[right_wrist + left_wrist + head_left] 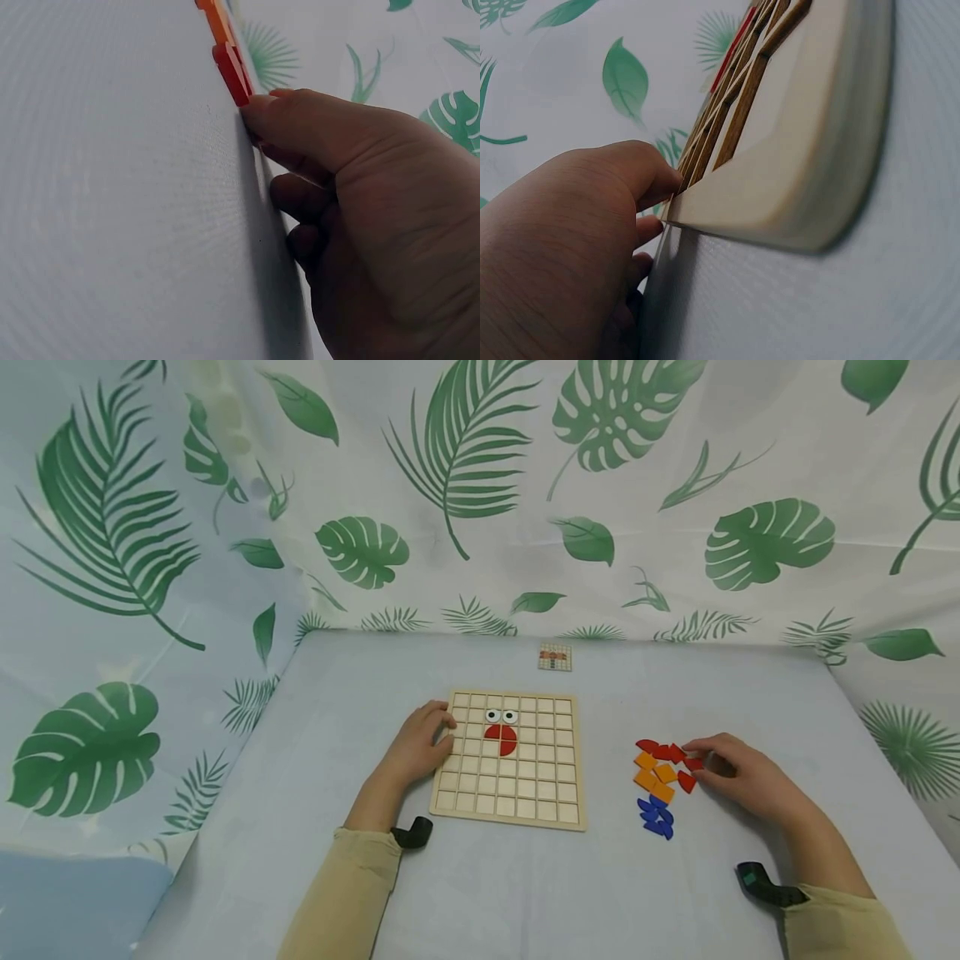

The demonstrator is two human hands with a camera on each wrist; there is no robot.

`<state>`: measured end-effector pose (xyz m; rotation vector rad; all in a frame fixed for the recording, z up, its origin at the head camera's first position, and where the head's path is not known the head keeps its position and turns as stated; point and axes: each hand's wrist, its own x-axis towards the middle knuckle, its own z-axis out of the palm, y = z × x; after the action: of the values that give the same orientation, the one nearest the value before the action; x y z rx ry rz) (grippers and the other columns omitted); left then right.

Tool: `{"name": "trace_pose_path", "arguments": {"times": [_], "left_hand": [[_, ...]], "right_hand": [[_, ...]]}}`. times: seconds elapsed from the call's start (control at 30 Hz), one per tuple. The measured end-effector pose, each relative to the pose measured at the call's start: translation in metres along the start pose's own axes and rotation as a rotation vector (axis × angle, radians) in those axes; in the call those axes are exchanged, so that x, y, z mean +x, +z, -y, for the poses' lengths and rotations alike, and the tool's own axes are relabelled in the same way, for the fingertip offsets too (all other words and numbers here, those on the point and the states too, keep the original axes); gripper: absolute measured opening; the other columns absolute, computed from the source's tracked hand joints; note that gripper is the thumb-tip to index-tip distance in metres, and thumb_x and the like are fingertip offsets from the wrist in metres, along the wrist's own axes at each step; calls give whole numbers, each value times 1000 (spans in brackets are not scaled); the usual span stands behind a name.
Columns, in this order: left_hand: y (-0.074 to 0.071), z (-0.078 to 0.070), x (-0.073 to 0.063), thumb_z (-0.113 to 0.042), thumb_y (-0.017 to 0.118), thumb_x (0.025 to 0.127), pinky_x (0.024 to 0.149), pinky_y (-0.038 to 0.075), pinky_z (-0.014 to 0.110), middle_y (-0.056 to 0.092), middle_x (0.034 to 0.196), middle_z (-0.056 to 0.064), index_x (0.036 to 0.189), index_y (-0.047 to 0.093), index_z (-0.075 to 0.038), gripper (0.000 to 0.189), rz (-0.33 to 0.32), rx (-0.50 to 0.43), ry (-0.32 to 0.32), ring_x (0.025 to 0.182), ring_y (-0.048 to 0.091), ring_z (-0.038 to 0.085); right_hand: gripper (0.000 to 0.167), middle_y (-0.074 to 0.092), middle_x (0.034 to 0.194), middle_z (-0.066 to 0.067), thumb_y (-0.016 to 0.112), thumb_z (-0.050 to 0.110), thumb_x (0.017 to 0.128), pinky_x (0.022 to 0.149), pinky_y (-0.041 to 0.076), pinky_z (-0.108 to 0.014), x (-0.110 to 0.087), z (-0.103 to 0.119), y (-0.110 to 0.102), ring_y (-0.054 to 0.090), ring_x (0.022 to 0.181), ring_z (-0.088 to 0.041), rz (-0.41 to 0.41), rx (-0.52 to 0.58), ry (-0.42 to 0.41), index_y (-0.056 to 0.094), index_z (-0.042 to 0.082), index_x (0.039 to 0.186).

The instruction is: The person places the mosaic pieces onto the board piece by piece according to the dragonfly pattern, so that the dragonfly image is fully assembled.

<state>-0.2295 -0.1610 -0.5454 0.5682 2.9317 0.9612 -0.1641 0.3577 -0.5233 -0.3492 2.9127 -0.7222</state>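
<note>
A square wooden grid board [465, 806] lies on the table, bearing two round eye pieces [501, 716] and red quarter-circle pieces [508, 745] below them. My left hand [415, 745] rests against the board's left edge. In the left wrist view its thumb [649, 172] touches the frame [757, 202] near a corner. To the board's right, my right hand [750, 777] pinches a red piece [693, 763] between thumb and index finger at the edge of a loose group. Another red piece [232, 73] lies by the thumb tip in the right wrist view.
The loose group holds several red pieces [663, 752], orange squares [664, 773] and blue pieces [657, 816]. A small pattern card [555, 657] lies behind the board. Leaf-printed cloth [495, 585] stands around the table [495, 893].
</note>
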Motion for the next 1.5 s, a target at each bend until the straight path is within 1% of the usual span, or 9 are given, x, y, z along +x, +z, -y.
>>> {"name": "trace_pose_path", "arguments": {"times": [0.07,0.2,0.23,0.43,0.67,0.9,1.07,1.23,1.5], "left_hand": [[0,0,0,-16,57,92,121,31,45,47,147,6,107,58,-17,15,1,1,-3,142,40,30],[0,0,0,-16,57,93,121,30,45,47,148,6,107,58,-17,14,5,-1,-8,142,40,30],[-1,-1,0,-16,57,93,121,30,45,47,148,6,107,58,-17,14,5,-2,-9,142,40,30],[-1,0,0,-17,57,93,121,31,45,47,147,6,107,58,-17,14,0,-6,-3,142,40,29],[-1,1,1,-17,57,92,121,30,46,47,147,6,106,58,-17,14,-4,-11,0,142,40,30],[0,3,1,-16,57,92,121,30,47,48,147,7,106,58,-16,14,-5,-7,11,141,41,30],[-1,2,0,-16,57,93,122,27,48,48,147,9,106,58,-15,14,-4,-9,13,142,40,32],[-2,1,0,-17,57,93,123,26,47,48,147,8,106,58,-15,14,-2,-6,7,142,40,31],[-2,0,0,-18,56,93,123,25,46,47,148,7,107,59,-16,15,9,-8,-5,143,39,30]], "right_hand": [[38,61,118,-5,71,18,89,84,49,-15,0,-1,0,53,105,-23,-8,-10,1,62,21,126],[37,60,118,-7,72,26,90,89,54,-37,0,-1,-1,53,105,-26,-2,-16,14,63,19,125],[38,60,118,-8,72,29,90,89,54,-38,0,-1,-2,53,106,-26,0,-18,15,63,19,125],[37,60,119,-5,71,27,90,86,51,-20,-3,-1,-4,54,110,-26,6,-46,-5,64,21,126],[33,62,117,-9,71,22,91,89,55,-44,-2,1,-5,53,104,-25,-25,-48,-31,66,18,123],[35,61,117,-9,71,23,90,84,53,-28,0,0,-5,53,104,-25,-9,-58,0,64,18,124],[35,61,110,-7,74,23,89,75,52,-22,0,5,-9,51,96,-20,-21,-52,-26,65,16,121],[34,58,101,-1,74,26,89,65,48,-18,6,24,-16,46,87,-12,-20,-31,-73,66,17,120],[38,57,102,-2,73,30,90,62,50,-20,30,63,-21,49,90,-19,55,-4,-108,64,13,123]]}}
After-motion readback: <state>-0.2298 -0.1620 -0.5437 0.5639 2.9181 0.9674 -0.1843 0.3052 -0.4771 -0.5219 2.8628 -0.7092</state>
